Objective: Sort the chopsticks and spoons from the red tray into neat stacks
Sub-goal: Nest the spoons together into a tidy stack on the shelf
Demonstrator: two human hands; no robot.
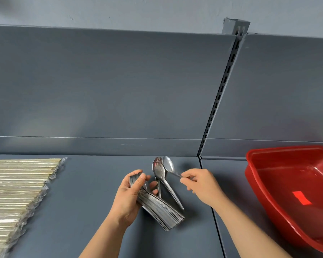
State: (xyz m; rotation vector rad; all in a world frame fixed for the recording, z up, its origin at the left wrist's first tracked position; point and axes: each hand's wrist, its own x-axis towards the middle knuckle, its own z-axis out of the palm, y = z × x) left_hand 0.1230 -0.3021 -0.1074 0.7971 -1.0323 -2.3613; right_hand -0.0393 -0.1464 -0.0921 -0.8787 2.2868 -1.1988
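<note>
Your left hand [131, 194] grips a thick stack of spoons [157, 207], thumb on top. Your right hand [199, 185] pinches one spoon [168, 164] by its handle, just beside. Wrapped chopsticks [17, 183] lie far left, the red tray [259, 175] right.

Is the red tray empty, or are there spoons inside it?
Empty, as far as visible: the red tray shows only its bare bottom.

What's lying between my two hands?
Head view: loose shiny metal spoons on the grey shelf, between the left hand and the right hand.
</note>
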